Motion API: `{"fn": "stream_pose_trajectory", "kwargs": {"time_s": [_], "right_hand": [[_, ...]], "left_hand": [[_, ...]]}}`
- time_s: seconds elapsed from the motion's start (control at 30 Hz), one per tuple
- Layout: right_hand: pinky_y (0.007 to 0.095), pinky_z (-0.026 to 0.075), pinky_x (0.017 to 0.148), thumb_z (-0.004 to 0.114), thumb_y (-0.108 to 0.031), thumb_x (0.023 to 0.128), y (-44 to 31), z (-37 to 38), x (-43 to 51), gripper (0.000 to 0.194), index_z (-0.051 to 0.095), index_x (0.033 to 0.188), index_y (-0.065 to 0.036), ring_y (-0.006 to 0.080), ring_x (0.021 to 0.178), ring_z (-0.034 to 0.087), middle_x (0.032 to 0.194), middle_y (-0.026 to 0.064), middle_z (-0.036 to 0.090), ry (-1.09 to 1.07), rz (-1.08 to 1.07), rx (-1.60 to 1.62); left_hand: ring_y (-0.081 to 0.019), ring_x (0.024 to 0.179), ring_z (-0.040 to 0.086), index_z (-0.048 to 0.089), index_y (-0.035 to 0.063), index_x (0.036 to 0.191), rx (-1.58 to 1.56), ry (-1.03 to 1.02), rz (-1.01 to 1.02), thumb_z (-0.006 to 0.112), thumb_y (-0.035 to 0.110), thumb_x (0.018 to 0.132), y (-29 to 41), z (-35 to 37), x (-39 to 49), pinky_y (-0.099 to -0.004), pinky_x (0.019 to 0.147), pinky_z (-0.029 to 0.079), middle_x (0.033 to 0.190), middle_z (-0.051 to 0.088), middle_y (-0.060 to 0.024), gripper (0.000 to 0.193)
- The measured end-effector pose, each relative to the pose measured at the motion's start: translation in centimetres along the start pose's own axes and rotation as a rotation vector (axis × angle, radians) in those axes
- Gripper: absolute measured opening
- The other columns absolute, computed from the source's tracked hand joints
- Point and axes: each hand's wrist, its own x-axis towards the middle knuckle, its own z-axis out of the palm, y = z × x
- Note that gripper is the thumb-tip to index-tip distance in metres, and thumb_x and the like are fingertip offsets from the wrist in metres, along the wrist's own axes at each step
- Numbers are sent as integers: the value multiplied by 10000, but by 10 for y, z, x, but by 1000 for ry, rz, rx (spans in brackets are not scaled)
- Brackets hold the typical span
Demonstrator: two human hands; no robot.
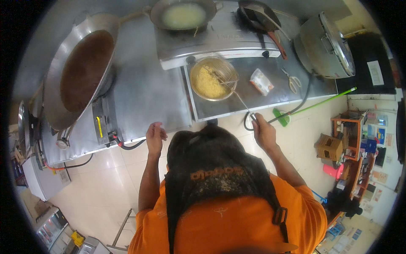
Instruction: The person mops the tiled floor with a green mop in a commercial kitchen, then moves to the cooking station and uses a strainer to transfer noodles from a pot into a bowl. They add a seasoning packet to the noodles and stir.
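Note:
My right hand (265, 131) grips the handle of a wire strainer (226, 74). The strainer's mesh head rests over the right side of a round metal bowl (193, 87), blurred. Yellow noodles (207, 82) fill much of this bowl, which stands on the metal counter just in front of the gas stove. My left hand (155, 136) hangs by the counter's front edge with its fingers loosely bent, and I see nothing in it. On the stove behind the bowl sits a wok (155, 14) of pale cloudy liquid, with a noodle strand hanging at its rim.
A large tilted-looking wok (68, 52) of brown liquid stands at left. Right of the bowl lie a plastic packet (261, 82) and scissors (292, 81). A frying pan (276, 41) sits on the stove (222, 39). Farther right are a big lidded pot (312, 47) and a green broom (282, 116).

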Motion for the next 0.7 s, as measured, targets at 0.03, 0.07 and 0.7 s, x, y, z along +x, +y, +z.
{"fn": "stream_pose_trajectory", "kwargs": {"time_s": [0.03, 0.07, 0.7], "right_hand": [[523, 539, 664, 598, -185, 985, 2, 2, 1, 268, 535, 1234, -107, 444, 808, 681, 968, 202, 710, 14, -6, 11], [524, 538, 662, 596, -186, 987, 5, 3, 3, 261, 536, 1228, -105, 448, 808, 679, 961, 204, 709, 20, 2, 25], [244, 266, 408, 489, -284, 1072, -17, -61, 100, 278, 612, 1041, -36, 41, 458, 330, 598, -55, 392, -77, 249, 978]], "left_hand": [[-117, 590, 561, 606, -2, 1089, 7, 6, 10, 508, 293, 1058, 1, 0, 0, -262, 526, 442, 713, 579, -46, 312], [-116, 590, 560, 606, -2, 1089, 2, 10, -2, 507, 287, 1058, 2, 1, -1, -261, 526, 442, 713, 578, -45, 307], [-111, 560, 547, 605, 4, 1082, -38, 136, -3, 533, 326, 1049, -1, -13, -6, -255, 494, 430, 688, 569, -39, 332]]}}
